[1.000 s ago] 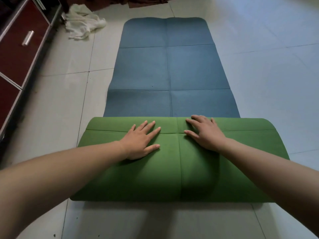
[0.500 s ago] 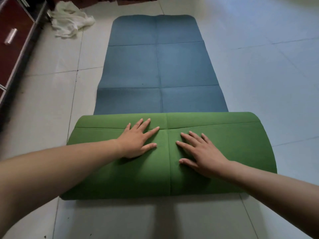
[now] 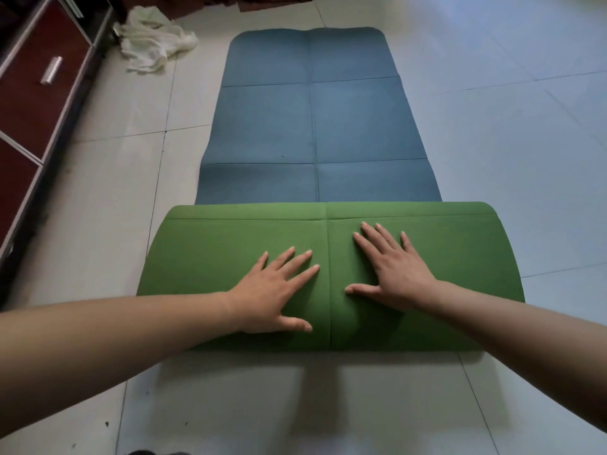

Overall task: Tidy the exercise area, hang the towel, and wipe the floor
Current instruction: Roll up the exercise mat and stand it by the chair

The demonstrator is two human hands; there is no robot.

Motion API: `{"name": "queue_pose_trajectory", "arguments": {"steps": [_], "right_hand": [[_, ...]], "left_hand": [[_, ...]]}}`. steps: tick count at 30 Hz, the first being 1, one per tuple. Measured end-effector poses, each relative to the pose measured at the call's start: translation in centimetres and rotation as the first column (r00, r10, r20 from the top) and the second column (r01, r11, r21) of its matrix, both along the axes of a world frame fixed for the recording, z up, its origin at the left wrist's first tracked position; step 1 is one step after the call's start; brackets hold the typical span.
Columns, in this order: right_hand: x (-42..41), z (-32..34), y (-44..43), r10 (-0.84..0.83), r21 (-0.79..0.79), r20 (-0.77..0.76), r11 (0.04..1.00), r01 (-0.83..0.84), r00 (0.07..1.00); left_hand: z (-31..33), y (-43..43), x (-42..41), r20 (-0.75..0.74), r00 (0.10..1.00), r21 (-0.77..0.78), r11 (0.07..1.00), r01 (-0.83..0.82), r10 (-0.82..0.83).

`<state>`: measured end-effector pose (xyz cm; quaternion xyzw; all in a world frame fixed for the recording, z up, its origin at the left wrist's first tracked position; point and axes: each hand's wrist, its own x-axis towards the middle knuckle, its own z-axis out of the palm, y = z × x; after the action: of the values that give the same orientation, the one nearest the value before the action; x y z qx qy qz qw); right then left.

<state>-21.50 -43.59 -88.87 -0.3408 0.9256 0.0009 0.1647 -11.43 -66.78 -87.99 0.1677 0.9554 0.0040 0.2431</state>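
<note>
Green roll: the near end of the mat, turned over on itself so its green underside shows. It lies across the near part of the floor, its far edge resting on the blue stretch.
Blue stretch: flat on the tiles, running away toward the far edge of the floor, creased into panels.
Left hand: palm down on the roll just left of its centre seam, fingers straight and spread wide, gripping nothing.
Right hand: palm down just right of the seam, a little farther forward than the left — fingers straight, thumb out to the side, pressing rather than holding.
Towel: pale and crumpled in a heap near the far left corner of the floor, well apart from the mat, beside the cabinet.
Floor: light tiles with thin grout lines — a few dark specks near the near edge.
Cabinet: dark red fronts in pale frames along the left edge; a silver handle on one front.
</note>
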Motion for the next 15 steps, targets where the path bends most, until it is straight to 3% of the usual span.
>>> {"name": "queue_pose_trajectory", "arguments": {"steps": [7, 11, 15], "right_hand": [[1.4, 1.0, -0.8, 0.051, -0.047, 0.038, 0.998, -0.049, 0.998], [4.2, 0.2, -0.3, 0.149, 0.048, 0.031, 0.987, -0.150, 0.988], [2.6, 0.1, -1.0, 0.129, 0.090, -0.011, 0.988, -0.128, 0.992]], "left_hand": [[-0.4, -0.8, -1.4, -0.058, 0.998, -0.042, 0.999, 0.017, -0.020], [-0.2, -1.6, -3.3, -0.099, 0.995, -0.042, 0.999, -0.014, 0.009], [-0.2, -2.4, -4.3, -0.106, 0.994, 0.009, 0.999, -0.037, 0.037]]}}
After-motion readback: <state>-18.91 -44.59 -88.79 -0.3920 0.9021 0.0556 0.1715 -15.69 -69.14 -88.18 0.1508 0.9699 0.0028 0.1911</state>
